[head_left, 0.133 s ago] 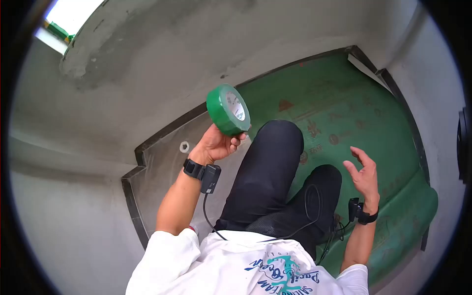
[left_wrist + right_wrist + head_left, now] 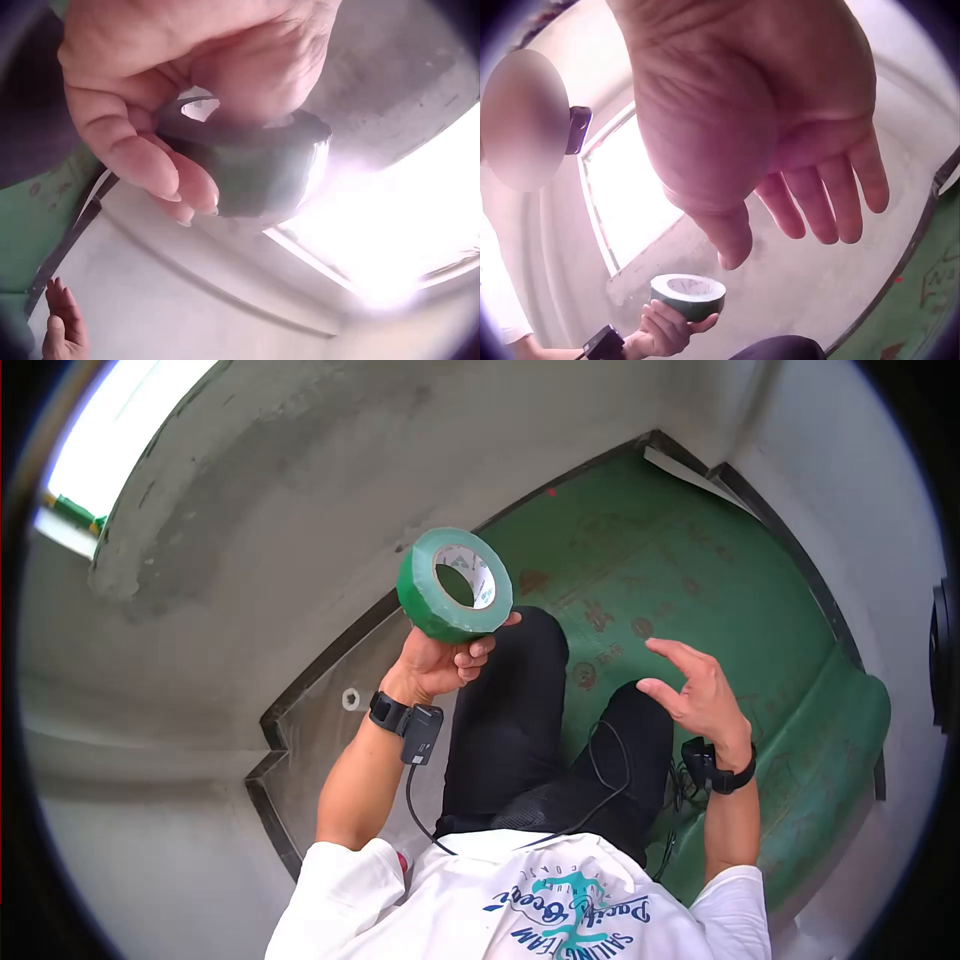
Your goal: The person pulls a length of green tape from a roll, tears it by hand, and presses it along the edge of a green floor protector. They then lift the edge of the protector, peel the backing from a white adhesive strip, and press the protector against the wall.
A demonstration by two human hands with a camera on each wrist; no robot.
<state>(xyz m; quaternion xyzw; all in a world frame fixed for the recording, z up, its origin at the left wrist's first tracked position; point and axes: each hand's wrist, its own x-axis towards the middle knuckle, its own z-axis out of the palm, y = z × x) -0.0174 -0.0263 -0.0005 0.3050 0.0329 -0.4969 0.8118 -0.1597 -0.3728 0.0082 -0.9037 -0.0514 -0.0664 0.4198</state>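
Note:
A wide roll of green tape [image 2: 420,600] with a white printed cardboard core is held up in front of the knees by my left hand [image 2: 440,660]. Curled fingers grip it from below; in the left wrist view the thumb side of the hand covers part of the roll [image 2: 255,176]. My right hand [image 2: 700,695] is raised over the right knee, apart from the roll, with thumb and fingers spread and nothing in them. From the right wrist its palm [image 2: 765,112] fills the top, and the roll [image 2: 697,306] shows beyond it in the other hand.
Green printed sheeting [image 2: 640,570] covers the floor ahead and to the right, with a rolled fold [image 2: 850,730] at the right. Bare floor [image 2: 310,760] with a white pipe end [image 2: 351,700] lies left. Grey walls surround me; a bright window [image 2: 120,440] is upper left. Cables cross the lap.
The left hand has tilted the tape roll so its flat side and core face up more. My right hand has moved left, nearer the roll. The head view has shifted slightly.

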